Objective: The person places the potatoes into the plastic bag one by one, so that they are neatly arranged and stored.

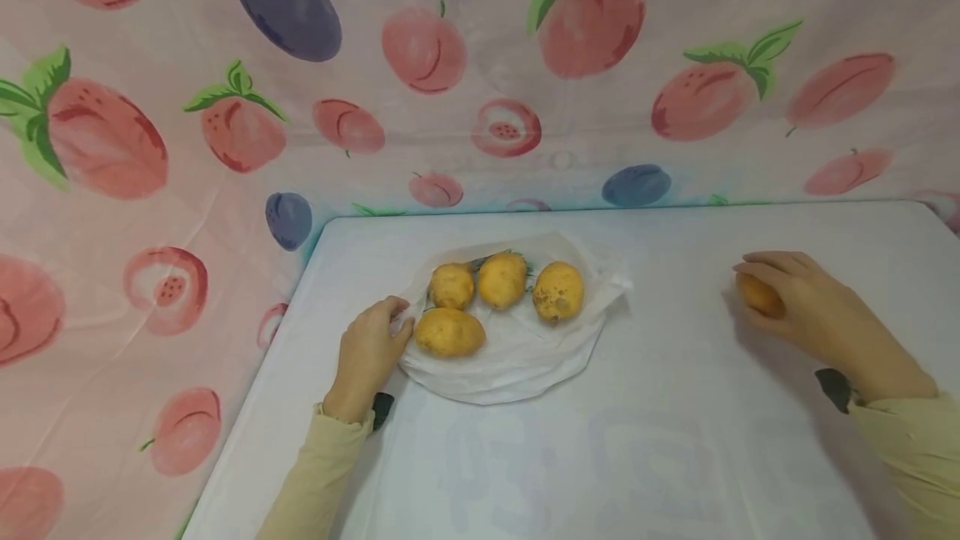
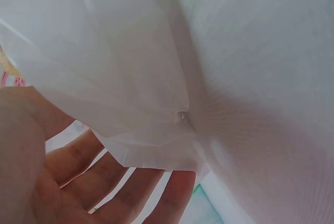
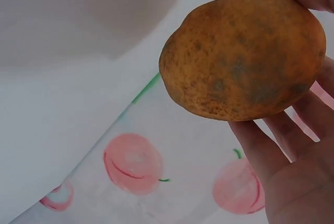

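My right hand (image 1: 806,307) grips a brown-yellow potato (image 3: 242,54) over the right side of the table, thumb on one side and fingers on the other. Dark blotches mark its skin in the right wrist view. On the left, my left hand (image 1: 372,344) is at the edge of a thin white plastic bag (image 1: 517,377), which lies spread on the table. In the left wrist view its fingers (image 2: 130,190) are spread apart, tips against the rim of the bag. Several yellow potatoes lie on the bag, the nearest potato (image 1: 450,332) just right of the left thumb.
The white-covered table (image 1: 660,407) ends at a straight back edge, with a fruit-print cloth (image 1: 352,48) hanging behind it and along the left. Dark bands (image 1: 832,390) show at both wrists.
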Tool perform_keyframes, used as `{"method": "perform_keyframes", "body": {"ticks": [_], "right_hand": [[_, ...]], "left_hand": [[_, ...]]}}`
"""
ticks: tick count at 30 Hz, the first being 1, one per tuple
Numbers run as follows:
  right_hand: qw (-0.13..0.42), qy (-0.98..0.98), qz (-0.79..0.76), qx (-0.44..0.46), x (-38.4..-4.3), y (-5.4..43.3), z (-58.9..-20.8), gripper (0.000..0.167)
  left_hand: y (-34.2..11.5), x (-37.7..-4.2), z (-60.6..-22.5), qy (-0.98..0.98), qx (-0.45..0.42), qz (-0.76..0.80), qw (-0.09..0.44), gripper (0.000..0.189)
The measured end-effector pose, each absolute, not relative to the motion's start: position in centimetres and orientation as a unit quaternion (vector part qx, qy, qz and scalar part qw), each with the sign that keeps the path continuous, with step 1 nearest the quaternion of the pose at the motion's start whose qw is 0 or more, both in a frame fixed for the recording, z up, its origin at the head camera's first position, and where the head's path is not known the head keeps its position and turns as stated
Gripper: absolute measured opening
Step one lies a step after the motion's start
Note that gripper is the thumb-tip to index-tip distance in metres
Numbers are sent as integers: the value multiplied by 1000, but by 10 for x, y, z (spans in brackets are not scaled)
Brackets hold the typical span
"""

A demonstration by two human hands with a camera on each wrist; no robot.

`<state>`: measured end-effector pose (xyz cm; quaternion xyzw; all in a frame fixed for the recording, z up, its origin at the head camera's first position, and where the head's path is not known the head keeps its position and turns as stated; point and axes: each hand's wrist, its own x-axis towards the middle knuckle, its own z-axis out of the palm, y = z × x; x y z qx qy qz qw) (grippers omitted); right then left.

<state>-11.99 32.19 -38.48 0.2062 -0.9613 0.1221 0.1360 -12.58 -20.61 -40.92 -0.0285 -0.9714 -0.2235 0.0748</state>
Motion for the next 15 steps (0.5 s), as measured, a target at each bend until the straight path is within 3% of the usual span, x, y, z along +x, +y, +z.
{"method": "perform_keyframes", "body": {"ticks": [15], "right_hand": [[158,-948,132,244,-118,285,-363,59]], "left_hand": [[-206,-125,-409,-971,-27,-224,82,27]]}}
